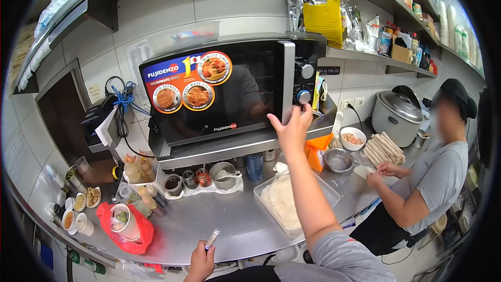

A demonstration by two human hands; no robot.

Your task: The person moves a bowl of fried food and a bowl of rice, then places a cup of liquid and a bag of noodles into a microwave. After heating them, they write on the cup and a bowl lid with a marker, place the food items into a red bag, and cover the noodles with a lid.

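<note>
My right hand (293, 128) is raised to the microwave oven (250, 78). Its fingertips are at the lower knob (303, 96) of the control panel, while the thumb sticks out near the bottom of the door handle (287, 81). The microwave door is closed, and its shelf stands above the steel counter. Low at the counter's front edge, my left hand (201, 262) is closed around a slim white marker (212, 238) that points up. Below my right forearm lies a clear tray (326, 190) with flat, pale wrappers (282, 201) in it.
At right a co-worker (425, 177) handles a pale sheet near stacked rolls (383, 150), a metal bowl (338, 160) and a rice cooker (397, 115). Left on the counter (182, 224) are a red plastic bag (143, 232) around a white cup, sauce bottles (148, 198) and small containers. Shelves hang above.
</note>
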